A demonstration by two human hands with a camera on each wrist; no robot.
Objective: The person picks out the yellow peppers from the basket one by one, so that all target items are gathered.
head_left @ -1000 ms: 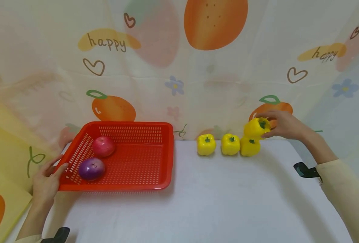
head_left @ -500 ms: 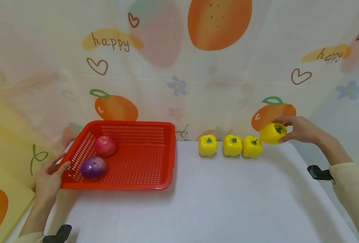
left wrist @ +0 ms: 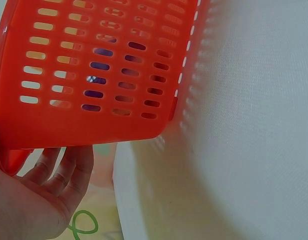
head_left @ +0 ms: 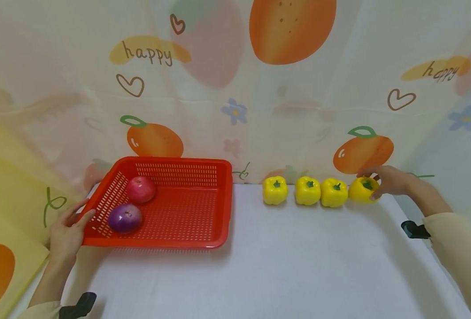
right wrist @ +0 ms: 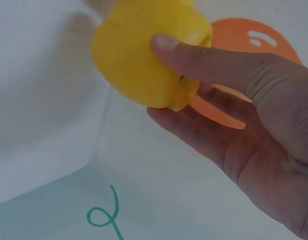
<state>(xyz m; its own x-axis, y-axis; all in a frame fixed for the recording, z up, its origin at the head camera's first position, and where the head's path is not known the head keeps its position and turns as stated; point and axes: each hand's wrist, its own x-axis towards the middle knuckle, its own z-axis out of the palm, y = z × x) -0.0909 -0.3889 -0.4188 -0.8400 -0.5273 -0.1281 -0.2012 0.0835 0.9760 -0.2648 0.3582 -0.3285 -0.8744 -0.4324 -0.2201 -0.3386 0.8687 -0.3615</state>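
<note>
My right hand (head_left: 392,180) pinches a yellow bell pepper (head_left: 363,189) between thumb and fingers, at the right end of a row near the table's back edge. In the right wrist view the thumb presses on the side of this bell pepper (right wrist: 143,55). Three more yellow bell peppers stand to its left: a near one (head_left: 334,192), a middle one (head_left: 308,191) and a far one (head_left: 275,190). My left hand (head_left: 66,235) grips the left rim of a red plastic basket (head_left: 219,212). Inside the basket lie a pinkish-red round fruit (head_left: 141,189) and a glossy purple one (head_left: 125,218).
The white table (head_left: 283,266) stretches in front of the peppers and basket. Behind it hangs a printed cloth (head_left: 291,133) with fruit and "happy" lettering. The table's right edge lies just beyond the right hand.
My right hand has carried its bell pepper rightward and down, from over the third pepper to the table's level at the row's right end. The left hand keeps its grip on the basket.
</note>
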